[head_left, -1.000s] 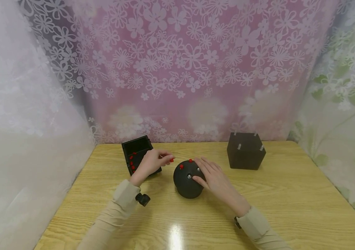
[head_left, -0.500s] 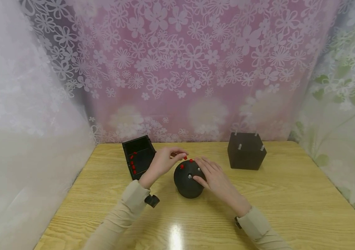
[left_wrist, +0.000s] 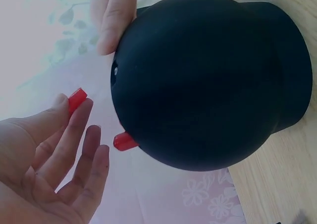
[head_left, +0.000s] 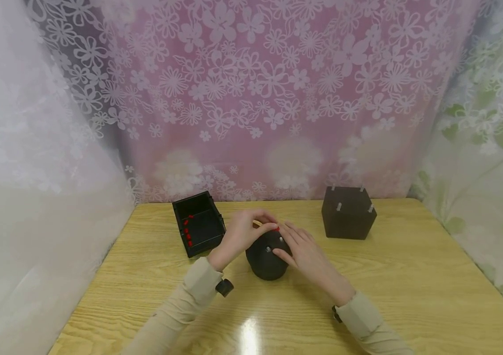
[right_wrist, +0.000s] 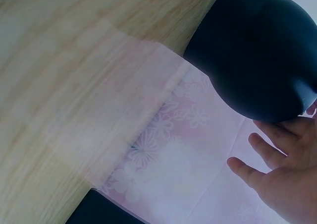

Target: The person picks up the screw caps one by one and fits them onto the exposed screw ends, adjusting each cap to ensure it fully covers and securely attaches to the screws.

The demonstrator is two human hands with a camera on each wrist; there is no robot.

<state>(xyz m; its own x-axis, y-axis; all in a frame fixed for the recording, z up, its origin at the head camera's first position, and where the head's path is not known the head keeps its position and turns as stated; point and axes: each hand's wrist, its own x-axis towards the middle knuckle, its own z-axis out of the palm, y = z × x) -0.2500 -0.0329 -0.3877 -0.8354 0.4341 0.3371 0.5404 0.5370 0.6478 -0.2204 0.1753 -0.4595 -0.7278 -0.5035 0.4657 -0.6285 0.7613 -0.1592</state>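
A black dome-topped stand point(head_left: 266, 266) sits mid-table in the head view. My left hand point(head_left: 243, 235) reaches over its far left side, pinching a small red cap point(left_wrist: 77, 99) between thumb and index finger. The left wrist view shows this cap slightly off the dome, while another red cap point(left_wrist: 125, 141) sticks out from the dome's surface. Two pale metal pegs point(head_left: 268, 249) show on the dome's near face. My right hand point(head_left: 311, 261) rests on the dome's right side, its fingers extended along the curve. In the head view the left hand hides the dome's far left part.
Left of the dome lies an open black box point(head_left: 202, 229) with several small red caps point(head_left: 186, 230) along its left side. A dark block point(head_left: 349, 222) with several clear pegs on top stands at the back right. Patterned curtains point(head_left: 278, 123) surround the wooden table point(head_left: 402, 276).
My left hand has moved right from beside the black box to the dome's top, carrying the pinched red cap. My right hand has stayed on the dome.
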